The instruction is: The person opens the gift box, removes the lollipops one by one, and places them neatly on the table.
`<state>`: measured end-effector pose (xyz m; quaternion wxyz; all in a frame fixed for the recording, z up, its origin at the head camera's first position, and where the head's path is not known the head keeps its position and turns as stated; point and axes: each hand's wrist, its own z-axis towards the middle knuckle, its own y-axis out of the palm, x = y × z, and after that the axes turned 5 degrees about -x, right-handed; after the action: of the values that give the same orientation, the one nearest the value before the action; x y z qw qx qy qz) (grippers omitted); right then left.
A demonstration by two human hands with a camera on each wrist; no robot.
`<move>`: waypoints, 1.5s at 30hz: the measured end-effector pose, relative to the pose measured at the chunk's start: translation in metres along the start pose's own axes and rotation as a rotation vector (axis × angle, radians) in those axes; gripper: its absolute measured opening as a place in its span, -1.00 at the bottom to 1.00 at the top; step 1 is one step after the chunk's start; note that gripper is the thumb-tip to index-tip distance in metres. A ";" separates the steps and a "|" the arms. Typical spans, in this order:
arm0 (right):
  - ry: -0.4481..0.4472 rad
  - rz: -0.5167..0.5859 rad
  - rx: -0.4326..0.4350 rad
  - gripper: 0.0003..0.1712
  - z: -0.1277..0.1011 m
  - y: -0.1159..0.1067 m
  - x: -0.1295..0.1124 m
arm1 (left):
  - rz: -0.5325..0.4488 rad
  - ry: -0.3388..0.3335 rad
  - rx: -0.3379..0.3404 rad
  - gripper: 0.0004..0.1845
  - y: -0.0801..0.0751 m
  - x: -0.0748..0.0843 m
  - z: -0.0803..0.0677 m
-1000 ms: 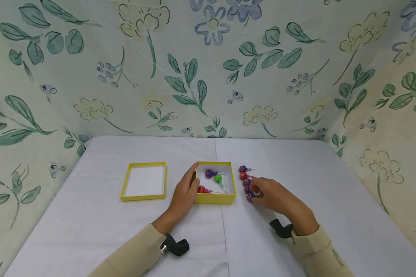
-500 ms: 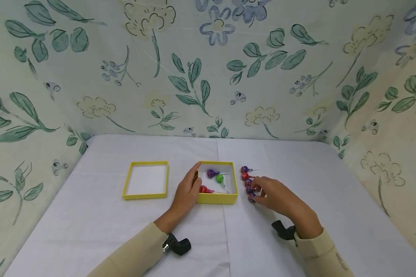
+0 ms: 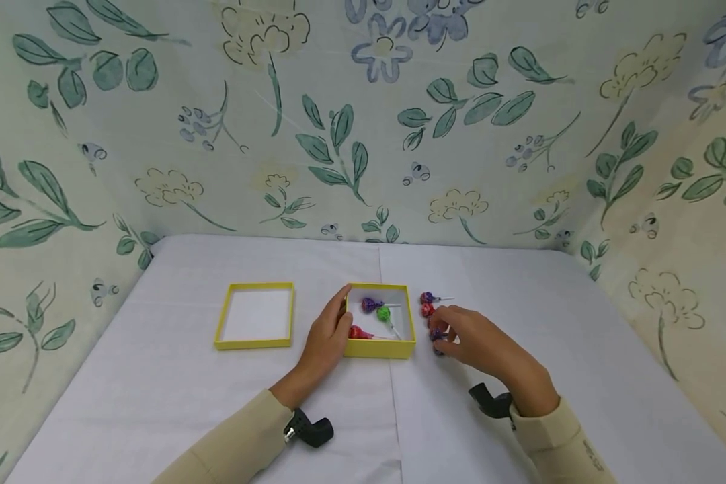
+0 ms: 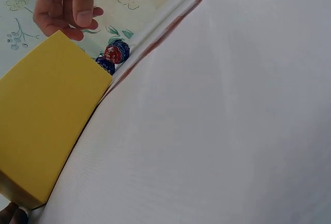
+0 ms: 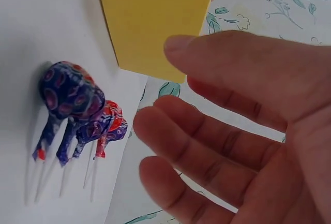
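Note:
In the head view my left hand (image 3: 323, 339) rests against the left wall of a yellow box (image 3: 380, 348), thumb and fingers along its side. Inside the box lie a purple lollipop (image 3: 370, 305), a green lollipop (image 3: 384, 314) and a red lollipop (image 3: 358, 332). My right hand (image 3: 474, 339) hovers at a column of wrapped lollipops (image 3: 427, 310) right of the box, partly covering them. In the right wrist view its thumb and fingers are spread apart with nothing between them; the blue, purple and red lollipops (image 5: 70, 92) lie beside the fingertips, sticks side by side.
A shallow yellow-rimmed lid (image 3: 254, 344) lies left of the box on the white tablecloth (image 3: 187, 376). Floral cloth (image 3: 248, 168) rises behind the table and at both sides. A black wrist camera sits at each cuff.
My right hand has shifted very slightly over the lower lollipops, and the ones under its fingers look a little displaced. The left hand and the box stay together in place; the head view has tilted slightly.

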<state>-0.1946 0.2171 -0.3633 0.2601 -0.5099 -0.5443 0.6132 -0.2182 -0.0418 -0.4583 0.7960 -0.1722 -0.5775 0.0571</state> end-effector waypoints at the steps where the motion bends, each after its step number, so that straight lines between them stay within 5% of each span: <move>1: -0.005 0.001 0.003 -0.67 0.001 -0.001 -0.002 | 0.001 -0.001 0.000 -0.45 0.000 0.000 0.000; 28: -0.229 0.089 0.022 -0.71 0.037 -0.005 -0.055 | 0.002 -0.008 -0.002 -0.48 -0.001 -0.003 0.001; 45: -0.362 0.184 -0.066 -0.64 0.071 0.011 -0.065 | 0.015 0.015 0.006 -0.48 -0.002 -0.001 0.000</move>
<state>-0.2343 0.1287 -0.3593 0.0843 -0.4471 -0.5530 0.6980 -0.2187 -0.0437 -0.4583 0.8002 -0.1746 -0.5702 0.0634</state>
